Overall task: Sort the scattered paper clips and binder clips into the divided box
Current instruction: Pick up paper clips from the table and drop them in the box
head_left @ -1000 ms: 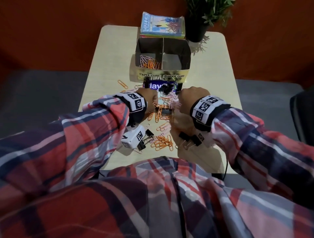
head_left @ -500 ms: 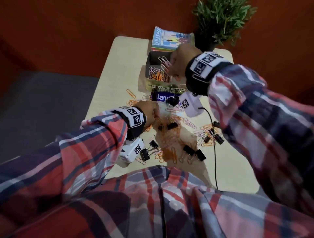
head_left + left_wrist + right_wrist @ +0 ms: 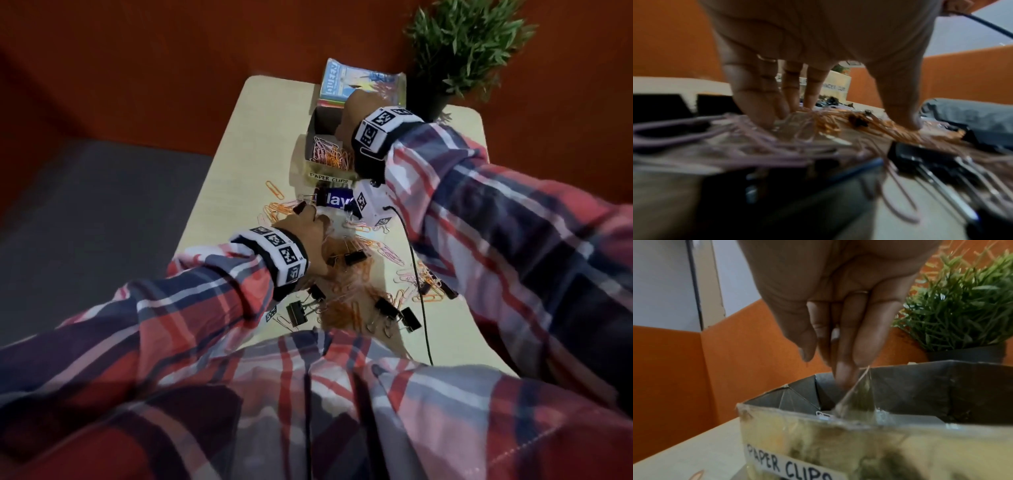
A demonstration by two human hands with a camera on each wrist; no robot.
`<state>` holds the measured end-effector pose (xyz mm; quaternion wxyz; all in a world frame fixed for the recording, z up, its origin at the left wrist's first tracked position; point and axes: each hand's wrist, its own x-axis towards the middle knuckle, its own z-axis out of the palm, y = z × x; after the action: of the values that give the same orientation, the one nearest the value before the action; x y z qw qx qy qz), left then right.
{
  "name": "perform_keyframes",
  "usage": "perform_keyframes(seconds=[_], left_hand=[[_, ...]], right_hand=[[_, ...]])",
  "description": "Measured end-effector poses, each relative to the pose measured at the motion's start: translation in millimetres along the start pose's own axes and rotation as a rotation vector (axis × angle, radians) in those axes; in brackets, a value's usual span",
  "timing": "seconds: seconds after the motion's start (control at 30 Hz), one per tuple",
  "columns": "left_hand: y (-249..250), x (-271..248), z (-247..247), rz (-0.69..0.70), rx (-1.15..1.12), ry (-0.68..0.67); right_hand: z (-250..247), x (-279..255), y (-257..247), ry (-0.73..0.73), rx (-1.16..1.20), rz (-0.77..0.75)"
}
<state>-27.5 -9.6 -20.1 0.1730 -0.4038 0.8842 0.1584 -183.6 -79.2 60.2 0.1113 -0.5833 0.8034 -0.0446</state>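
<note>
Divided box (image 3: 920,443), its left cell labelled PAPER CLIPS and part-filled with paper clips (image 3: 330,156), stands directly under the right hand (image 3: 840,308), whose straight, close-set fingers (image 3: 842,376) point down beside the divider and hold nothing visible. Left hand (image 3: 305,240) presses spread fingertips (image 3: 764,116) on the loose clip pile (image 3: 838,123). Risk, as judged: black binder clips (image 3: 354,257) tangled among these wires may be raked up together and missorted. Half a second earlier the right hand held clips above this cell.
</note>
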Motion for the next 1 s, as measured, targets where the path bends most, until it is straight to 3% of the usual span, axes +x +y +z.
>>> perform_keyframes(seconds=[0.23,0.43,0.5,0.8,1.0], left_hand=[[13.8,10.3,2.7,0.049,-0.119,0.028],[5.2,17.0,0.7,0.063,-0.118,0.009],[3.1,16.4,-0.9,0.066,-0.138,0.014],[0.0,14.9,-6.2,0.010,-0.228,0.012],[-9.9,12.8,-16.1,0.024,-0.254,0.066]], right_hand=[[0.3,-61.4,32.5,0.019,-0.021,0.066],[39.3,-136.5,84.0,-0.344,-0.242,0.054],[50.9,-152.4,86.0,-0.394,-0.279,0.059],[77.5,-160.9,53.7,-0.366,-0.219,-0.044],[70.8,-168.7,46.1,-0.326,-0.324,-0.154]])
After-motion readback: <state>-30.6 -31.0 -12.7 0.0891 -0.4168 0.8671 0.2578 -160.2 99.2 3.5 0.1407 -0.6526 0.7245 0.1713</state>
